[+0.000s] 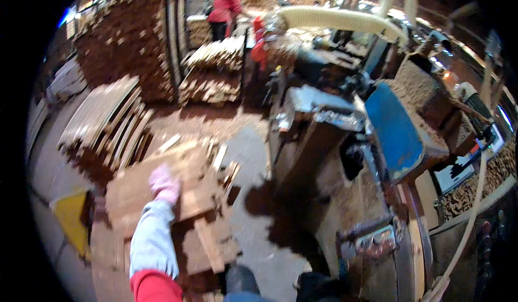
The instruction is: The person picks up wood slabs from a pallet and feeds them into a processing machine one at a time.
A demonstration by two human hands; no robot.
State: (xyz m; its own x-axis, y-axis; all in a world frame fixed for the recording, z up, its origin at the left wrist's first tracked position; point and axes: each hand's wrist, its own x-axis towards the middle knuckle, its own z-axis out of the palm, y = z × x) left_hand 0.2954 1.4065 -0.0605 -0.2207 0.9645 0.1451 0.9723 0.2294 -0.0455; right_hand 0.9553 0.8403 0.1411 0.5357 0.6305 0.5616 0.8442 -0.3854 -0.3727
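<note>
Red sleeve cloth point(156, 287) sits at the near edge, giving way to a pale blue sleeve cover point(154, 242) that runs forward to the left hand point(164, 182) in a pink glove. That hand lies over the broad wooden boards point(132, 194) on top of a low pile, left of the person's dark shoe point(241, 279), and seems to touch them. Blur hides the fingers: I cannot tell whether they are spread flat or bent around an edge. The right hand is out of view.

With board ends this uneven, good handling probably calls for a steady palm near the middle of a board, fingers clear of the gaps between layers, and both hands sharing any weight. The narrow strip point(209, 245) slanting across the near right part of the pile could slide or snag a glove, so it deserves care.

Farther left, beyond the pile, pale planks point(102, 113) are stacked; a yellow panel point(72, 224) is at the near left. To the right, across the grey floor point(251, 145), machinery carries a blue metal plate point(394, 132), with a ribbed hose point(340, 19) behind. A co-worker point(224, 5) in red is on the far side.
</note>
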